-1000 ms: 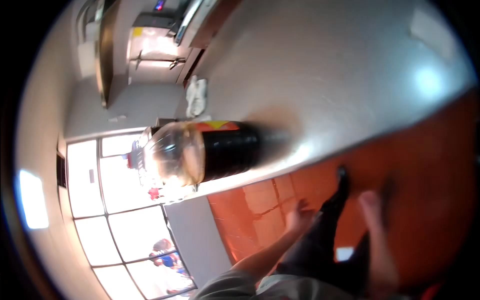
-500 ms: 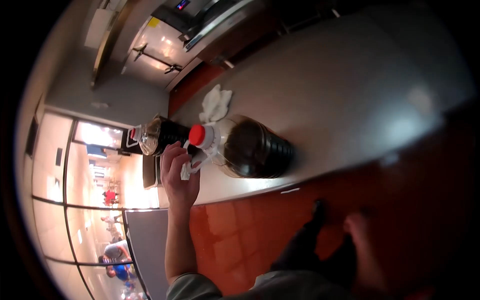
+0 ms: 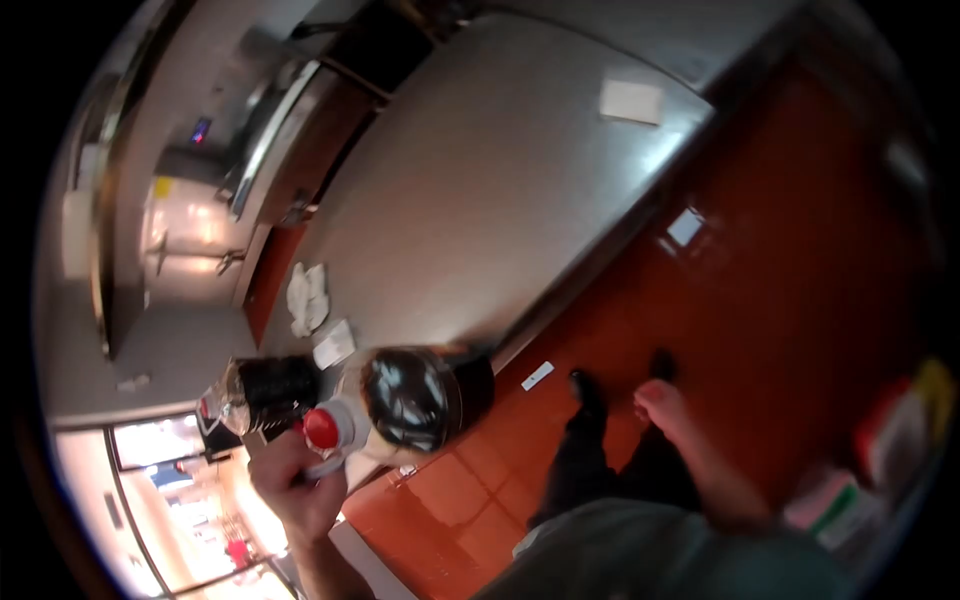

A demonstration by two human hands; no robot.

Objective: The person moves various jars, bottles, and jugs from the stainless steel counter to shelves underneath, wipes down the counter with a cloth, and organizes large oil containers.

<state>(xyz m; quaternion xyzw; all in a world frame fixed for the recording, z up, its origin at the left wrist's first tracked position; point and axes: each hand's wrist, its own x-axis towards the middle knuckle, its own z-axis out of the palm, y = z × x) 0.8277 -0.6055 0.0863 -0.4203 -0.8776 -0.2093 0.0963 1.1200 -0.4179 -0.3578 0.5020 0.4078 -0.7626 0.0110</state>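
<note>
My left hand point(image 3: 298, 485) is wrapped round the handle at the neck of a large clear bottle point(image 3: 412, 398) of dark liquid with a red cap. The bottle is tilted at the near edge of the metal table point(image 3: 470, 190). Just behind it lies or stands a second bottle point(image 3: 275, 392) of dark liquid, its own handle on the left. My right hand point(image 3: 658, 402) hangs over the floor away from the table, fingers curled in; whether it holds anything is too small to tell.
A crumpled white cloth point(image 3: 307, 298) and a white paper point(image 3: 334, 343) lie on the table near the bottles. At its far end is a white rectangular item point(image 3: 630, 102). Blurred packages point(image 3: 840, 505) are at the lower right. Kitchen equipment stands at the upper left.
A second ago my left hand was off the bottle; half a second ago it was at its handle. The view has turned, and the bottle now tilts over the table's edge.
</note>
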